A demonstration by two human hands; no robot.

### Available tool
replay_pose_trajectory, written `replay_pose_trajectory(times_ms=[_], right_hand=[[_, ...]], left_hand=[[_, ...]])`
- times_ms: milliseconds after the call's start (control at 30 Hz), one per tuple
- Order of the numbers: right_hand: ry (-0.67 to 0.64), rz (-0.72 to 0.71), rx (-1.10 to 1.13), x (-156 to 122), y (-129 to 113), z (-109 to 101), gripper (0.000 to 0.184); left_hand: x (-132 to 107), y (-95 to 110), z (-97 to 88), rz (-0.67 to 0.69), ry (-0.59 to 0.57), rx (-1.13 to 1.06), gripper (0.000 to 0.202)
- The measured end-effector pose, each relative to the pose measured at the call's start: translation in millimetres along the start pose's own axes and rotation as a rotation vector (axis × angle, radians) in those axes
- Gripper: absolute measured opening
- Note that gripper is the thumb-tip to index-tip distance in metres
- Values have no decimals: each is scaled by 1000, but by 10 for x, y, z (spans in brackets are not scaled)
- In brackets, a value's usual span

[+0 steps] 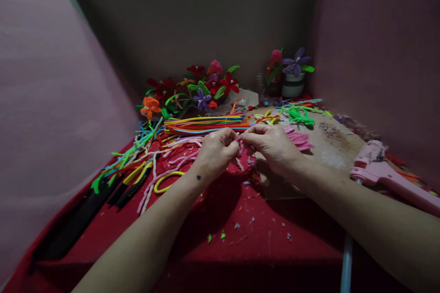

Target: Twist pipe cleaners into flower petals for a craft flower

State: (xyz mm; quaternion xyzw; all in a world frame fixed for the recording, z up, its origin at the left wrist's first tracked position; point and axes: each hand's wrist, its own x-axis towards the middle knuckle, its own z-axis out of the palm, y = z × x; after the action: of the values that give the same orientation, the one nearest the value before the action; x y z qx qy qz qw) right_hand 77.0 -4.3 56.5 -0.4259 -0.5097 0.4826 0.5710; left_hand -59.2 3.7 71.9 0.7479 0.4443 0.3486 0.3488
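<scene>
My left hand [219,149] and my right hand [270,144] meet over the middle of the table, fingertips almost touching. Between them is a short pink pipe cleaner [240,147], pinched by both hands and partly hidden by the fingers. Just behind my right hand lies a bunch of pink pipe-cleaner loops [299,140] on a cardboard sheet [332,146]. A bundle of straight multicoloured pipe cleaners [206,123] lies beyond my left hand. Loose pale pink pipe cleaners [178,160] spread to its left.
Black-and-yellow pliers [134,184] and a yellow scissor handle [168,182] lie at left. A pink glue gun [392,174] rests at right, with a glue stick [347,261] below. Pipe-cleaner flowers [202,98] and a striped pot [293,84] stand at the back. Scraps dot the red cloth [220,233].
</scene>
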Motion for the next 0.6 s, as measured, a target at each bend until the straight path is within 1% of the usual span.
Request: replay_pose_trajectory(times_ms=[133,267,400,533,600], right_hand=[[-2,22,41,13,19,-6,11],[-6,21,86,21,19,-14,9],[-33,-7,132,27,22,-30,8],[-26,-20,125,28,27,-44,7],[-1,-33,100,24,8,-47,8]], left_hand=[[-4,45,4,-13,-15,-52,6],[-11,110,-25,-91,-86,-188,4],[3,92,-81,-126,-160,-269,4],[25,78,-169,-126,-255,-270,15],[29,108,-236,-120,-279,-191,20]])
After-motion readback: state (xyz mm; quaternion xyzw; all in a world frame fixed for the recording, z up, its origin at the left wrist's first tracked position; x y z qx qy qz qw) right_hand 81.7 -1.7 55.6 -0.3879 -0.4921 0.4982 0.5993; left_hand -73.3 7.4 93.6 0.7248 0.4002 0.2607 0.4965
